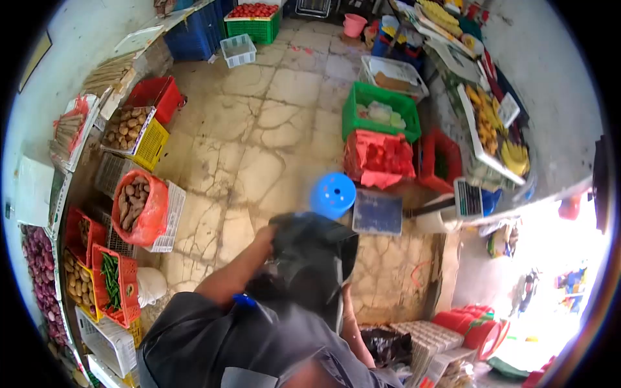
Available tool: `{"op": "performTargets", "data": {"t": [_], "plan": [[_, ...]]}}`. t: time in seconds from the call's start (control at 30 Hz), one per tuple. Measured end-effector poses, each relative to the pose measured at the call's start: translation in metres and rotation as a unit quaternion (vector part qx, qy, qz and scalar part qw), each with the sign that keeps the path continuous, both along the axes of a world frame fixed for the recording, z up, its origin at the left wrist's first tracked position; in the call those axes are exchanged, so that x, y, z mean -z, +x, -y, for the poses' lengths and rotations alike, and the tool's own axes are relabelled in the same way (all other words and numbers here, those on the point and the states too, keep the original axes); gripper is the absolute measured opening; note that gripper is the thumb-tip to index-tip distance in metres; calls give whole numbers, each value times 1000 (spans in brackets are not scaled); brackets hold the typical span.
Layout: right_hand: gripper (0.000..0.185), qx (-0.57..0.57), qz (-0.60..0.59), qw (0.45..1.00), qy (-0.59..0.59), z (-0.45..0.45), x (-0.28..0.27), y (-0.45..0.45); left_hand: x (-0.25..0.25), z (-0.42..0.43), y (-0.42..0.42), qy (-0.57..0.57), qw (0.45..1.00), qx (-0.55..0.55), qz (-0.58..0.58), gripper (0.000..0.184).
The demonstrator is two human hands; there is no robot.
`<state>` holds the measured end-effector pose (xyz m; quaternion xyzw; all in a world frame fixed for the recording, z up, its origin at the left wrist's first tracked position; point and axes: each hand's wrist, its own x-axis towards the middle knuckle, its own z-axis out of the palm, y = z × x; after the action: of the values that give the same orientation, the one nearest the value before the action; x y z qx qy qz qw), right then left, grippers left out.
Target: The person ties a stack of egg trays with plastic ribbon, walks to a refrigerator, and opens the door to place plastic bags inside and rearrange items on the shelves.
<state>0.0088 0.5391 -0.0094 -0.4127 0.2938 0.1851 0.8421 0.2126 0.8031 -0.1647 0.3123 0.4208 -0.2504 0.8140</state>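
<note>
A dark, shiny bag [310,249], apparently black plastic, is held up in front of my body, with a pale strip along its right side. My left hand [266,238] grips its upper left edge; the fingertips are hidden behind the dark material. Low on the right side, my right hand [347,296] is closed at the bag's edge, its fingers mostly covered. What the bag contains, if anything, cannot be seen. Just beyond its top stands a round blue plastic stool [335,195] with holes in its seat.
Left of me are a red bag of sweet potatoes [134,200], a crate of green chillies [111,281] and a box of potatoes [127,128]. On the right stand a green crate [380,107], a red-lined crate [381,155] and a flat scale-like platform [377,212]. Cracked tiles [259,161] run between.
</note>
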Motion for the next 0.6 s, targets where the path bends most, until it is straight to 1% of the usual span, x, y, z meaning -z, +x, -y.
{"op": "performTargets", "data": {"t": [0.07, 0.1, 0.13, 0.17, 0.2, 0.23, 0.27, 0.3, 0.33, 0.37, 0.4, 0.47, 0.5, 0.57, 0.6], "plan": [[49, -15, -26, 999, 31, -13, 0, 34, 6, -33, 15, -12, 999, -10, -31, 32], [51, -149, 3, 985, -82, -10, 28, 58, -13, -45, 24, -4, 999, -7, -33, 29], [48, -224, 12, 966, -127, -21, 14, 94, -51, -56, 30, 4, 999, -3, -35, 26], [44, -294, 22, 940, -171, -32, -6, 130, -60, -65, 45, 42, 999, 1, -13, 28], [40, -332, 194, 877, -289, -32, 18, 148, -69, -73, 61, 81, 997, 6, 9, 29], [37, -355, 353, 770, -395, -24, 64, 162, -62, -80, 81, 147, 988, 8, 53, 36], [35, -365, 397, 730, -419, -22, 75, 183, -54, -85, 99, 212, 972, 9, 95, 43], [34, -370, 440, 688, -442, -24, 77, 206, -57, -89, 119, 205, 951, -77, 219, 47], [33, -373, 384, 745, -398, -26, 81, 229, -58, -100, 144, 225, 932, -52, 279, 47], [32, -375, 324, 795, -349, -36, 71, 257, -68, -109, 170, 245, 909, -28, 335, 47], [32, -374, 265, 838, -295, -47, 54, 291, -83, -111, 193, 260, 902, 16, 344, 46], [32, -372, 147, 899, -181, -68, 27, 369, -109, -117, 245, 295, 880, 96, 361, 45], [33, -371, 85, 917, -120, -74, 16, 405, -118, -117, 269, 308, 871, 124, 364, 44], [35, -396, 168, 876, -216, -77, -5, 467, -131, -114, 318, 333, 852, 182, 361, 44], [37, -408, 160, 868, -233, -77, -2, 500, -124, -109, 346, 350, 842, 190, 363, 43]]}}
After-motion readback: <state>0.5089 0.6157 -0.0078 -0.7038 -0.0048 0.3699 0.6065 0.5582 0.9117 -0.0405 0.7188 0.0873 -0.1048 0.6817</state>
